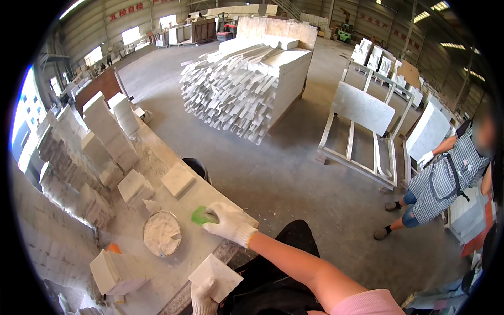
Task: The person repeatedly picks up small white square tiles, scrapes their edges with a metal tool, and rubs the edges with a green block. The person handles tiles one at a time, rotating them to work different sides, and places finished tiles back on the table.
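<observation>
The room is a very big hall with a grey concrete floor. Bright windows sit in the far wall, and more line the left side. Long lamps glow on the high roof. A tall pile of white stone strips stands in the middle. A pale frame rack holds a flat stone slab. White stone blocks are stacked along the left. A green forklift is parked far back.

Stone blocks are crowding the workbench at ten o'clock of the right hand; a paste bowl is sitting at eight.
</observation>
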Action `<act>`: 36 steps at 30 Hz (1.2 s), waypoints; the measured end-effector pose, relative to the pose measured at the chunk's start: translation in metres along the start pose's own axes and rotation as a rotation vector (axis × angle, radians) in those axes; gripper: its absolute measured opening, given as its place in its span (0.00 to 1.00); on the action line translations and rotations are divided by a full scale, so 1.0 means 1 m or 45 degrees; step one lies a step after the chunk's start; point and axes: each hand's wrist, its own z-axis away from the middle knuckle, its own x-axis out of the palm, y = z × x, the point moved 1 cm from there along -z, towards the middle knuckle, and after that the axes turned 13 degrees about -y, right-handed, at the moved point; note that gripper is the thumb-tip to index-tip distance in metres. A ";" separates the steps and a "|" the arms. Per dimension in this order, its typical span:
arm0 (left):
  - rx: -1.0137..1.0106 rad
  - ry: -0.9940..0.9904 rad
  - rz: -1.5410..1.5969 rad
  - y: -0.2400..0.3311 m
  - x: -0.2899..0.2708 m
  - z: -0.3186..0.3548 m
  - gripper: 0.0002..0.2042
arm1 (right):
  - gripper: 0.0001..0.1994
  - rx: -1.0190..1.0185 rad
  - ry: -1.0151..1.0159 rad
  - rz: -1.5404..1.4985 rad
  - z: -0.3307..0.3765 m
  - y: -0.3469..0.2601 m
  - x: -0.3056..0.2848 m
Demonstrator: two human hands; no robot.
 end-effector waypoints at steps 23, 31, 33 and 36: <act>-0.257 -0.110 -0.090 -0.002 0.069 -0.016 0.20 | 0.31 -0.036 0.183 -0.950 0.116 0.013 0.002; -0.232 -0.134 -0.100 0.001 0.067 -0.016 0.23 | 0.32 -0.085 0.114 -0.622 0.142 0.002 -0.008; -0.265 -0.179 -0.108 -0.003 0.070 -0.017 0.24 | 0.31 0.042 0.077 -0.664 0.119 0.027 -0.006; -0.216 -0.195 -0.121 0.001 0.078 -0.014 0.24 | 0.30 0.138 0.146 -1.229 0.123 0.040 -0.010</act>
